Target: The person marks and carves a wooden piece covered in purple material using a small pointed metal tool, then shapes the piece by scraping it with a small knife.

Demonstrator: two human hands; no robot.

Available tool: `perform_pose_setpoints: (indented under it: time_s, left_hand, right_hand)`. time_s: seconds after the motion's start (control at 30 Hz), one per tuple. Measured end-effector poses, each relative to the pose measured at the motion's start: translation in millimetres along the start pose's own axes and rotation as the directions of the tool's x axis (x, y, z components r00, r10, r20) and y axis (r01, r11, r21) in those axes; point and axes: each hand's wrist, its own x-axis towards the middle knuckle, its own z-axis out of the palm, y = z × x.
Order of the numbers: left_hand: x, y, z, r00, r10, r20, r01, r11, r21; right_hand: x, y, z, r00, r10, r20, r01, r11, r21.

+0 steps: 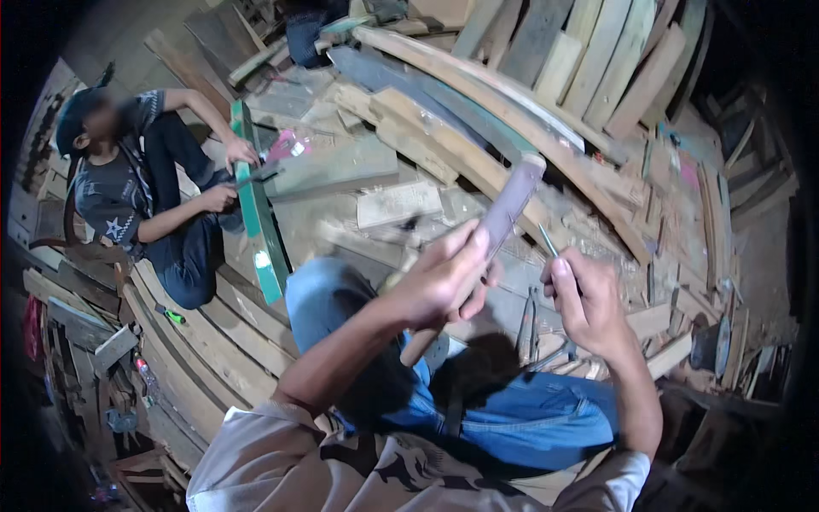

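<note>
Gap between bar (514,198) and right hand (589,297)

Pale short-sleeved shirt (247,456), dark print (418,465), blue jeans (546,414)

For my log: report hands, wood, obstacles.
Left hand gripping purple wood. Right hand holding thin metal rod, tip off wood. Pliers-like tool near right hand.

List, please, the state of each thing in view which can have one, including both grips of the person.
Left grip: closed around the purple wooden piece.
Right grip: closed around the slim metal rod.
Purple wooden piece: held, tilted.
Slim metal rod: held, tip pointing up and slightly left.
Green beam: held by a co-worker.
Green-handled tool: lying on boards.
</note>
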Motion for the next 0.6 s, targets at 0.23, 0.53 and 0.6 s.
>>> perform_pose_setpoints:
  time_s: [0.23, 0.53, 0.6]
  left_hand:
    - [14.1, -13.6, 0.4, 0.995, -0.086, -0.041, 0.083, 0.994, -0.071]
    - [13.2, -19.3, 3.9, 0.994, -0.041, -0.104, 0.041, 0.999, 0.0]
    - [12.9, -19.1, 4.3, 0.99, -0.047, -0.133, 0.04, 0.998, -0.053]
  right_hand:
    - [4.8, 14.7, 10.2, 0.968, -0.252, 0.009, 0.244, 0.925, -0.29]
    - [6.4, 19.8, 14.6, 0.981, -0.184, 0.058, 0.185, 0.812, -0.554]
    - [6.7, 17.7, 16.4, 0.979, -0.169, 0.117, 0.206, 0.811, -0.548]
